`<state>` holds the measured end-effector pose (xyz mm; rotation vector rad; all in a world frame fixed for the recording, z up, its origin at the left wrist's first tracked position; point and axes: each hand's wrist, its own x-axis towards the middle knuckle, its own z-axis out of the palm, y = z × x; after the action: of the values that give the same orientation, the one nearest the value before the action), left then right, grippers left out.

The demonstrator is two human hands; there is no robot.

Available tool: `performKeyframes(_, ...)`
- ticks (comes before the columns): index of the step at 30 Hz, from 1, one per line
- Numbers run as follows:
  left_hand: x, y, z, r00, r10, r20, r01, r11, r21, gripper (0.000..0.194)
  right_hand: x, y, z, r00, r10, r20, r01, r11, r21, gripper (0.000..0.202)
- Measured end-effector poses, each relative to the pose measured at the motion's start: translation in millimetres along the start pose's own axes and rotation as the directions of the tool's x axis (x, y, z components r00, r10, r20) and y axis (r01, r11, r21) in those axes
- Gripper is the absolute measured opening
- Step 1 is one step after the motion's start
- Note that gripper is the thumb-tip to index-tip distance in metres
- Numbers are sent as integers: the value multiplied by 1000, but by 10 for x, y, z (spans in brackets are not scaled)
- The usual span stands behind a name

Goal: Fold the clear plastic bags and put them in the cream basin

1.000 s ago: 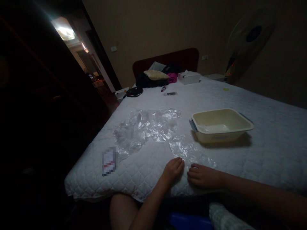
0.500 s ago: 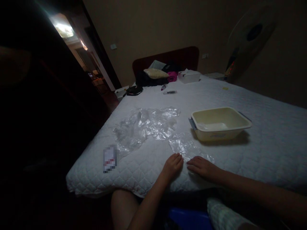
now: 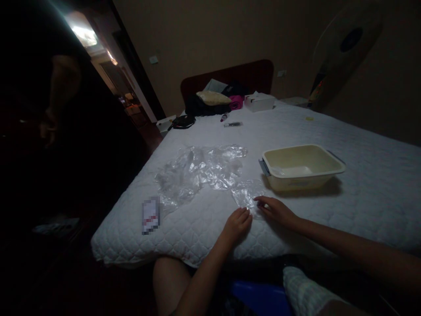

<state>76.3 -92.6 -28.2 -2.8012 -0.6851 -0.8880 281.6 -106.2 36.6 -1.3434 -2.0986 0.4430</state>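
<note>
Near the front edge of the bed, my left hand lies palm down with its fingers stretched out, at the near end of a clear plastic bag. My right hand is just to its right, its fingers bent and closed at the right edge of that bag. The fingertips partly hide the plastic there. Beyond both hands, more crumpled clear plastic bags lie spread out in an overlapping layer. A cream plastic basin with grey handles stands to the right of them.
The white quilted bed carries a pixelated packet at left. Farther back are a tissue box, a yellowish cushion and a small packaged item. A standing fan is at right. Another person's arm shows at left.
My right hand has moved up and slightly left, and the bag's right part no longer spreads out to the right. My left hand has stayed put. Another person's arm has appeared at left.
</note>
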Motion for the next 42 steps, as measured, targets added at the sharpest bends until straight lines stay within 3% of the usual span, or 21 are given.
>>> performKeyframes(6,1,-6,7,1000,11,1,-11,1000,7,23,157,153,65,998,28,63,-25,998,-51,27)
performKeyframes(11,25,0,-9,1000,7,-11,-7,1000,5,23,242,254,145,991,-79,109,93,988,-122,30)
performKeyframes(18,48,23,-51,1000,3,-30,-3,1000,-8,22,371,164,126,971,-165,173,196,964,-181,21)
performKeyframes(22,45,21,-34,1000,-6,-22,6,1000,1,22,399,158,136,966,-154,206,203,947,-248,12)
performKeyframes(28,38,7,-24,999,17,-30,-18,1000,-13,23,437,172,87,969,-153,192,207,931,-301,15)
performKeyframes(32,31,2,-8,999,26,-43,-27,1000,-9,20,368,242,-30,977,-156,145,191,942,-274,20)
performKeyframes(36,26,7,11,1000,-3,-20,3,1000,7,19,48,402,-144,967,-221,125,251,906,-341,23)
performKeyframes(39,28,13,6,1000,-20,-12,20,1000,8,21,-270,504,-225,907,-378,185,420,793,-442,24)
performKeyframes(42,32,17,-9,1000,-28,-13,28,1000,10,24,-493,551,-293,779,-529,335,626,649,-432,25)
